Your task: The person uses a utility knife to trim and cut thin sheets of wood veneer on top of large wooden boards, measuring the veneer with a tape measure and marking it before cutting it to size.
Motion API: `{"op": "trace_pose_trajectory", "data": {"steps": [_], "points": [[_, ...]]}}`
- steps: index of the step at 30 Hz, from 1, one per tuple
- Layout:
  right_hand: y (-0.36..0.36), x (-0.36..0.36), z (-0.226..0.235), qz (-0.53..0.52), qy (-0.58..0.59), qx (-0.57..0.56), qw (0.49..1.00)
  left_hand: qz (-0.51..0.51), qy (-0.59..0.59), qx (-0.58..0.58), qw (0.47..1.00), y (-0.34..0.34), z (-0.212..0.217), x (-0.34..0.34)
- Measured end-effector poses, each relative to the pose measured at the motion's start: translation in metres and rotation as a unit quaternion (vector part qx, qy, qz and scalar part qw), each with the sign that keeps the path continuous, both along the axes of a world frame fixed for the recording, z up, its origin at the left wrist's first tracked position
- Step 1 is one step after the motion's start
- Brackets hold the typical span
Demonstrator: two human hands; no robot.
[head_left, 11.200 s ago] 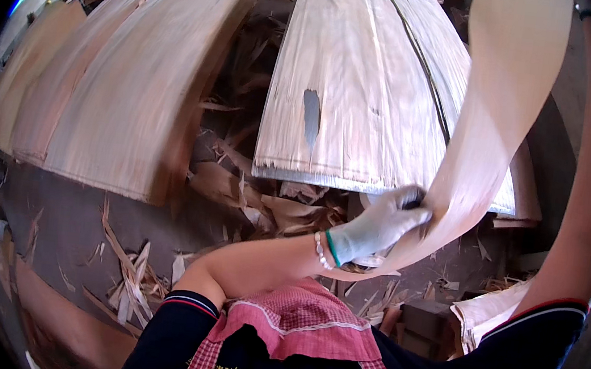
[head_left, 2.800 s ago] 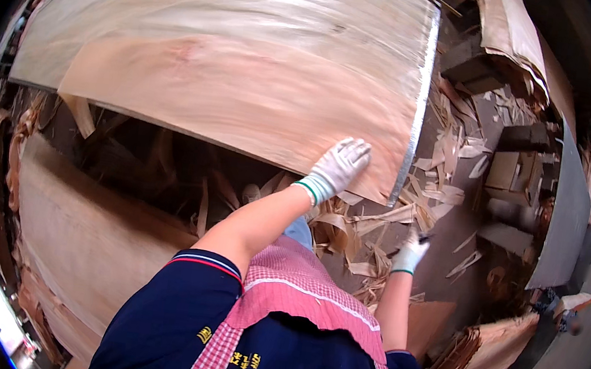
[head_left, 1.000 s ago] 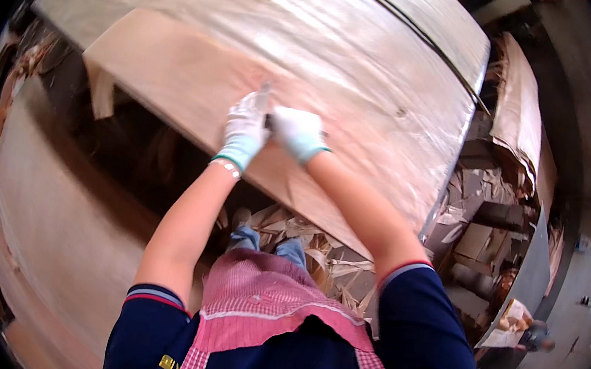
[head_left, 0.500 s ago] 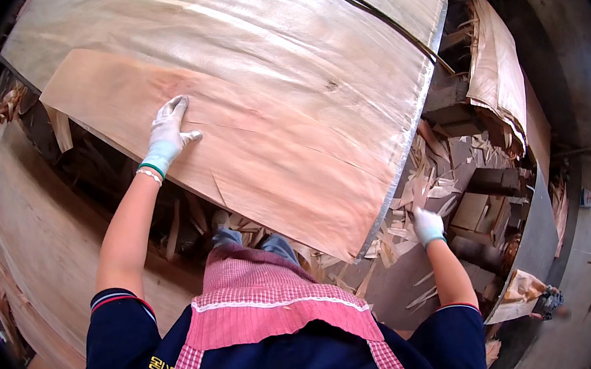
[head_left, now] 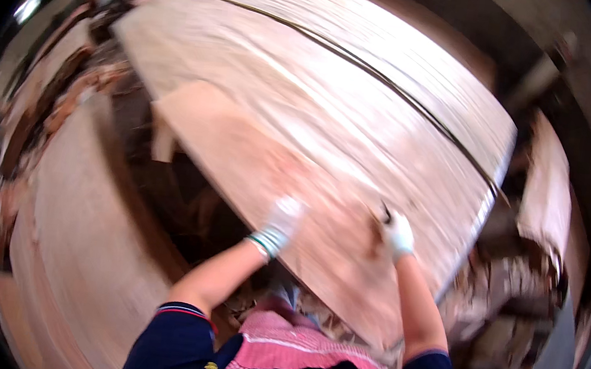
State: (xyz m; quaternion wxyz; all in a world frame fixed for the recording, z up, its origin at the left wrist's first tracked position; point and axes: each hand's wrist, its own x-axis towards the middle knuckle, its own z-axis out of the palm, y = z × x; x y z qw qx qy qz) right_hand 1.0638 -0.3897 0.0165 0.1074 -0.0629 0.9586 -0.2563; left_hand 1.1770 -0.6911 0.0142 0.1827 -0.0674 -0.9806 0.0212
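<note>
A strip of reddish wood veneer [head_left: 240,156] lies on a large sheet of paler veneer [head_left: 217,41] that covers a broad stack. My left hand [head_left: 283,219], in a white glove with a green-edged cuff, is at the strip's near edge; motion blur smears its fingers. To its right, my gloved right hand [head_left: 396,232] is closed over the stack, above the right part of the strip. A small dark tool [head_left: 385,213] pokes out from its fingers; its exact kind is too blurred to tell.
A dark thin strip [head_left: 367,65] runs across the big sheet. Another wood stack [head_left: 83,197] stands at the left, past a dark gap. More veneer [head_left: 546,188] hangs at the right, above blurred wooden blocks and scraps. Between the stacks are my feet [head_left: 287,293].
My right hand has come up from the scraps at the right to above the veneer, now with the dark tool showing. My left hand has shifted right along the strip. The view has turned.
</note>
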Motion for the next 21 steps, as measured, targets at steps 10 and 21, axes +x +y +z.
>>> {"op": "trace_pose_trajectory", "data": {"steps": [10,21], "points": [[-0.111,-0.001,0.138,0.149,0.054,0.062,0.985,0.03,-0.161,0.042,0.986,0.021,0.005,0.023],[-0.271,-0.033,0.328,0.254,-0.112,-0.351,0.894,0.088,-0.266,0.018,0.96,0.045,0.02,0.032]]}}
